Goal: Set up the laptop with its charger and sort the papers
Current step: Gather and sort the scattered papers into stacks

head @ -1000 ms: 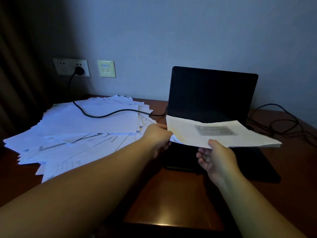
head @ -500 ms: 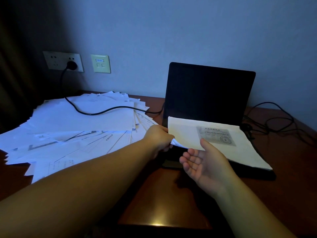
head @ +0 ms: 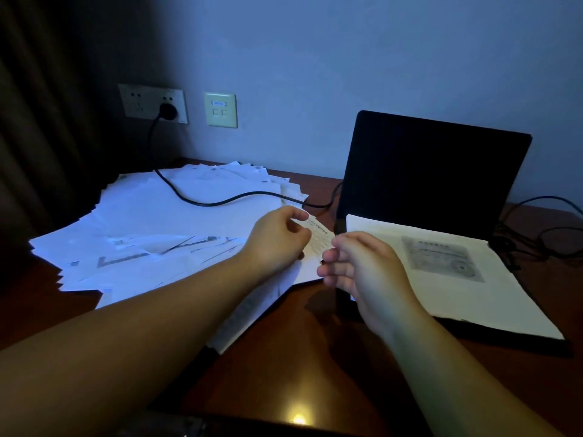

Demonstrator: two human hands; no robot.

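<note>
Left hand (head: 277,238) and right hand (head: 362,266), fingers curled, pinch one printed sheet (head: 318,241) between them

I count 1 laptop (head: 432,181), open, right of centre in the frame. 1 neat stack of papers (head: 441,272) lies on its keyboard, and 1 loose, fanned spread of sheets (head: 164,234) fills the left middle; I cannot count the single sheets. 2 wall plates sit upper left: 1 power socket (head: 153,103) and 1 pale panel (head: 220,109). 1 plug with 1 black cable (head: 220,201) crosses the sheets. My 2 hands, left hand (head: 277,239) and right hand (head: 366,266), meet at centre.
</note>
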